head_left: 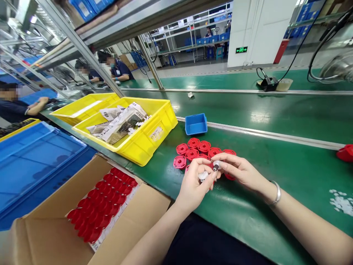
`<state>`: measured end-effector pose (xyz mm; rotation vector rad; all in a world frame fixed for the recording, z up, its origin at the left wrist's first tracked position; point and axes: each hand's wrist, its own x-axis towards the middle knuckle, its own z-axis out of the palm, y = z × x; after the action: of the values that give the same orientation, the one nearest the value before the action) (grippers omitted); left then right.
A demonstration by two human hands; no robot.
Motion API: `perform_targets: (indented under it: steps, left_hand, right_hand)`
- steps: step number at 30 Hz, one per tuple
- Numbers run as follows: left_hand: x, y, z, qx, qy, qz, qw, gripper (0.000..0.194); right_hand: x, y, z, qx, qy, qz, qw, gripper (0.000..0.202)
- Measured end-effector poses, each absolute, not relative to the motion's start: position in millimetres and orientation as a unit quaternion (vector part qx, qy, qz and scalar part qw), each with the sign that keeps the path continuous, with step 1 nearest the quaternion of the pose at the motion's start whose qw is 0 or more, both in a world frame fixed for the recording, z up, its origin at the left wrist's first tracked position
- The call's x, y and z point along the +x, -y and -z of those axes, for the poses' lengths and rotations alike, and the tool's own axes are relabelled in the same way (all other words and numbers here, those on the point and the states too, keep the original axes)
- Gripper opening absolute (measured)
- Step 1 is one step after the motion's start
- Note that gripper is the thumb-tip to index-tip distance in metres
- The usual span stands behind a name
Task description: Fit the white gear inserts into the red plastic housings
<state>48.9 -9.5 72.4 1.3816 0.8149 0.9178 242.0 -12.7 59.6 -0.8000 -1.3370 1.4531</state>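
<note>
Both of my hands meet above the green bench. My left hand (194, 184) is closed around several white gears (203, 176), its thumb and fingertips reaching a small white gear with a dark shaft (216, 166). Thumb and fingers of my right hand (239, 170) pinch that same gear from the other side. Just beyond and partly under the hands lie several red round parts (192, 154) with ringed tops; the hands cover some of them. Behind these is a small blue tray (196, 125).
A yellow bin (143, 147) with plastic bags and white pieces stands at left. An open cardboard box (149, 209) of red parts sits beside the bench edge, next to blue crates (41, 158). White discs (341, 201) lie at right. Co-workers sit at far left.
</note>
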Motion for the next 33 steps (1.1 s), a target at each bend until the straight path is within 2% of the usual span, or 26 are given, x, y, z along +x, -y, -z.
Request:
perform_targets:
  steps: [3, 7, 9, 13, 15, 18, 23, 33]
  left_hand:
    - [44.7, 9.6, -75.3, 0.541, -0.341, -0.372, 0.673, 0.026]
    - [33.4, 20.2, -73.5, 0.455, -0.291, -0.268, 0.798, 0.034]
    - [30.5, 29.4, -67.6, 0.433, -0.245, -0.197, 0.845, 0.039]
    - [39.0, 42.4, -43.5, 0.438, -0.172, -0.08, 0.879, 0.035]
    - [48.1, 42.1, -27.0, 0.44, -0.158, -0.065, 0.882, 0.039]
    - [60.4, 34.4, -3.5, 0.442, -0.164, -0.049, 0.881, 0.048]
    - [65.4, 21.8, 11.8, 0.422, -0.132, -0.003, 0.897, 0.053]
    - [60.9, 21.2, 10.3, 0.42, -0.132, -0.01, 0.898, 0.055]
  right_hand:
    - [238.7, 11.7, -56.7, -0.311, 0.445, -0.678, 0.496, 0.033]
    - [241.9, 8.0, -56.7, -0.331, 0.396, -0.692, 0.504, 0.033]
    - [250.0, 3.7, -57.8, -0.363, 0.399, -0.663, 0.519, 0.033]
    - [276.9, -8.1, -55.7, -0.455, 0.45, -0.529, 0.557, 0.033]
    - [290.3, -13.4, -52.0, -0.511, 0.518, -0.432, 0.533, 0.033]
    - [301.5, -17.7, -46.8, -0.568, 0.616, -0.31, 0.448, 0.028]
    - [293.8, -18.0, -45.2, -0.542, 0.751, -0.182, 0.33, 0.02]
    - [290.5, -18.1, -40.8, -0.557, 0.764, -0.111, 0.306, 0.021]
